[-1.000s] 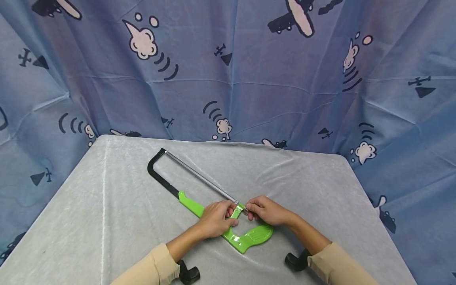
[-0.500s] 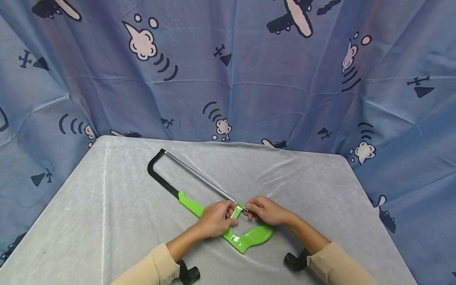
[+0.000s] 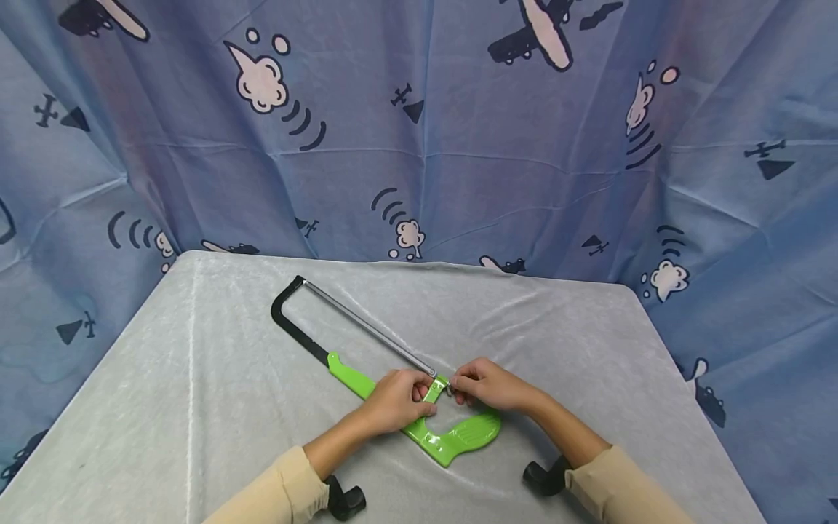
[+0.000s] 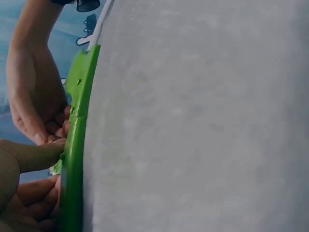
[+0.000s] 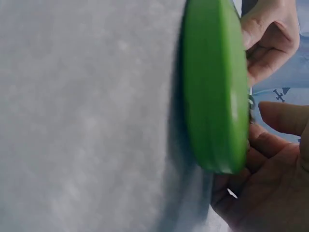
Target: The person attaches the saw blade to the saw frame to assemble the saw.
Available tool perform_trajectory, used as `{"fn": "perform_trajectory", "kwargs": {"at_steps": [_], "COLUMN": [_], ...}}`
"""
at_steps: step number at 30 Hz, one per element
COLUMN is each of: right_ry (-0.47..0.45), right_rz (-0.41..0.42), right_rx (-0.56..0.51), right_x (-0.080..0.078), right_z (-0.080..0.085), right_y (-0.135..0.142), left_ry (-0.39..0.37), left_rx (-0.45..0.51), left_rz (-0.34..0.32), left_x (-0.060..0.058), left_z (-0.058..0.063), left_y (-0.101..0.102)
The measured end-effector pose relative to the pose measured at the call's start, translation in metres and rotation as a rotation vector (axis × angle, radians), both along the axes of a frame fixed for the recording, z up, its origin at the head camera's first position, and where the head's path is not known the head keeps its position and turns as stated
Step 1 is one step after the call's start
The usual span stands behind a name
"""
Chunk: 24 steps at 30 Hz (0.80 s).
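A hacksaw (image 3: 353, 380) lies on the cloth-covered table, with a black bow, a bright green handle (image 3: 473, 432) and a silver blade bar (image 3: 366, 325). My left hand (image 3: 395, 400) grips the green post at the blade's near end, thumb on one side and fingers on the other. At the outer side of that post sits a small metal wing nut (image 3: 449, 391). My right hand (image 3: 491, 386) has thumb and curled fingers at this nut. In the right wrist view the green handle (image 5: 215, 87) hides part of the right fingers.
Grey-white cloth (image 3: 556, 342) covers the table. A blue patterned curtain (image 3: 353, 189) hangs behind and beside it. Black wrist mounts (image 3: 543, 480) stick out beneath both sleeves.
The right fingertips have shifted very slightly at the wing nut, and the nut looks turned a little. The hacksaw and left hand stay nearly where they were.
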State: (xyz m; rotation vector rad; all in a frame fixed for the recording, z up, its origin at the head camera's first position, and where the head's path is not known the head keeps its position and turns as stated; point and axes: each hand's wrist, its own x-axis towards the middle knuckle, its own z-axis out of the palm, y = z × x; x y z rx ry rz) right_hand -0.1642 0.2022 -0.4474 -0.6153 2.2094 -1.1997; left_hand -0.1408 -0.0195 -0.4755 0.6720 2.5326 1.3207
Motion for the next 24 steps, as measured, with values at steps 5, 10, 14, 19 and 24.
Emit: {"fn": "perform_trajectory", "kwargs": {"at_steps": [5,10,14,19,24], "right_ry": [0.033,0.052,0.024,-0.052,-0.096], "right_rz": [0.006,0.035,0.074,0.126,0.145], "right_rx": [0.060,0.104,0.106,0.098,0.122], "right_x": [-0.001,-0.002,-0.001,0.002,0.003], "right_z": [0.008,0.018,0.026,0.040,0.053], "right_y": [0.004,0.012,0.019,0.028,0.038], "left_ry": [-0.014,-0.024,-0.066,-0.120,-0.045], "left_rx": [0.032,-0.010,-0.070,-0.088,-0.012], "left_rz": [-0.053,-0.131,-0.260,-0.381,-0.325], "left_x": [-0.004,-0.008,-0.012,-0.018,-0.028], "left_z": [0.005,0.017,0.031,0.047,0.057], "left_y": [-0.003,-0.010,-0.019,-0.033,-0.050]}}
